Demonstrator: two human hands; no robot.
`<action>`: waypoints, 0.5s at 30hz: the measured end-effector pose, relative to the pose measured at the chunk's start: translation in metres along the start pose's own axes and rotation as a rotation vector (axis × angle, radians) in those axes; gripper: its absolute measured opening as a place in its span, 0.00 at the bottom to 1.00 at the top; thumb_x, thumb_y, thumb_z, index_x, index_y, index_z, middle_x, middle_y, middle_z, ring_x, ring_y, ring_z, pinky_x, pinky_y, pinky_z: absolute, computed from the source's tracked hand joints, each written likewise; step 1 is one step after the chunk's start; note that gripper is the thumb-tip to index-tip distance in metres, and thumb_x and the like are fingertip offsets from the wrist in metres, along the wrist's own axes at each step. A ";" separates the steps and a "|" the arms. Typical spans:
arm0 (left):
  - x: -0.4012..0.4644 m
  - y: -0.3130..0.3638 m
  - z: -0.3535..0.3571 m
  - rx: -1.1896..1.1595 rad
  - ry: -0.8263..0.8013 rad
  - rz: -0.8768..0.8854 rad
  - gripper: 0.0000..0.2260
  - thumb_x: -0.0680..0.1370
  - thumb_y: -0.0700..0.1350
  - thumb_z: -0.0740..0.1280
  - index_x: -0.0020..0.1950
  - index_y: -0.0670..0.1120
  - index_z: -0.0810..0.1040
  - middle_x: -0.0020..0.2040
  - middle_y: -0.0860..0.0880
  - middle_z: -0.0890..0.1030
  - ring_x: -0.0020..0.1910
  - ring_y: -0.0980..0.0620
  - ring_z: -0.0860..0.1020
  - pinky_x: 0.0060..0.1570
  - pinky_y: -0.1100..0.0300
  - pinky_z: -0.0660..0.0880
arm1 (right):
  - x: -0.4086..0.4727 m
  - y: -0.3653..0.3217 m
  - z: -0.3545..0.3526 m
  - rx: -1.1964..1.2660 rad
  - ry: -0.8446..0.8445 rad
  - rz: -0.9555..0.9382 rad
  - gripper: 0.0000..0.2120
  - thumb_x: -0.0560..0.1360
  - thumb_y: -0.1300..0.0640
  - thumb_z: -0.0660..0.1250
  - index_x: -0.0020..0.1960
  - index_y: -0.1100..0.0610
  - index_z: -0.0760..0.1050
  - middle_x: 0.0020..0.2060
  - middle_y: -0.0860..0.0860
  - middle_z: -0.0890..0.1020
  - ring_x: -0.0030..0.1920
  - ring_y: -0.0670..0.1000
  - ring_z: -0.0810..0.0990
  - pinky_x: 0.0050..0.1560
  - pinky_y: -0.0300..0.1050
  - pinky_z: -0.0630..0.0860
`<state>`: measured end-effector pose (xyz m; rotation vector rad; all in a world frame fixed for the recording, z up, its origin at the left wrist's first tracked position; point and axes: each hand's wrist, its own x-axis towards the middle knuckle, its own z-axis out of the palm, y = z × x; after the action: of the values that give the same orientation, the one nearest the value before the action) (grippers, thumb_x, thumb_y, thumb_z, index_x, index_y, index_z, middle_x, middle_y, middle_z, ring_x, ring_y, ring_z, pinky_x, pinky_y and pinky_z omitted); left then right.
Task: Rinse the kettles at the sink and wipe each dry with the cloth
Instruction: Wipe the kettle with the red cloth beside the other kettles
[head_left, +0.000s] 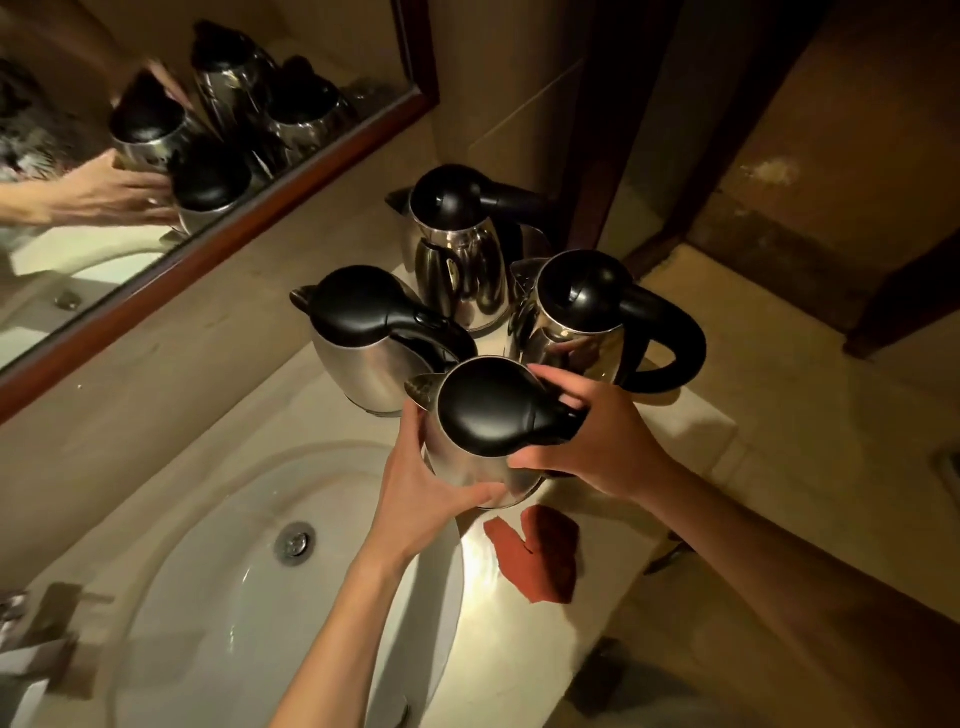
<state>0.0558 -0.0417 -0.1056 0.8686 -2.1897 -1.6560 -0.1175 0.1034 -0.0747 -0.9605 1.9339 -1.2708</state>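
Both hands, left (421, 488) and right (592, 441), clasp kettle (488, 441) beside sink (218, 519) | cloth (540, 556) beside sink too | risk: smooth steel slipping, or knocking three kettles (462, 249) behind.

We're in a bathroom, dimly lit: white oval basin (218, 597) sunk in a stone desk (675, 431), wood-framed mirror (156, 156) on the wall above, tap (47, 618) at the left edge, tiled walls closing in.
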 end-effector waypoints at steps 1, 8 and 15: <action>0.000 -0.001 0.001 0.000 0.004 -0.001 0.52 0.59 0.47 0.87 0.76 0.60 0.61 0.68 0.67 0.73 0.68 0.66 0.70 0.61 0.76 0.67 | 0.001 -0.001 -0.001 -0.007 -0.006 -0.009 0.34 0.63 0.53 0.83 0.66 0.39 0.76 0.56 0.42 0.86 0.61 0.44 0.83 0.59 0.46 0.82; -0.007 -0.002 0.003 -0.005 0.009 -0.023 0.50 0.59 0.48 0.86 0.75 0.58 0.62 0.66 0.69 0.73 0.67 0.68 0.70 0.60 0.75 0.68 | -0.003 -0.004 -0.002 -0.228 -0.014 -0.103 0.39 0.63 0.42 0.81 0.71 0.44 0.74 0.55 0.38 0.85 0.58 0.40 0.83 0.57 0.33 0.79; -0.020 0.004 0.004 -0.016 0.043 -0.074 0.54 0.60 0.53 0.86 0.78 0.60 0.58 0.74 0.62 0.69 0.74 0.62 0.66 0.73 0.57 0.66 | -0.005 -0.015 -0.002 -0.585 0.053 -0.185 0.42 0.63 0.37 0.80 0.72 0.53 0.75 0.56 0.47 0.76 0.57 0.47 0.73 0.61 0.45 0.75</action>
<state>0.0682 -0.0258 -0.0999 0.9828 -2.1368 -1.6701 -0.1130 0.1047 -0.0596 -1.4269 2.3606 -0.8308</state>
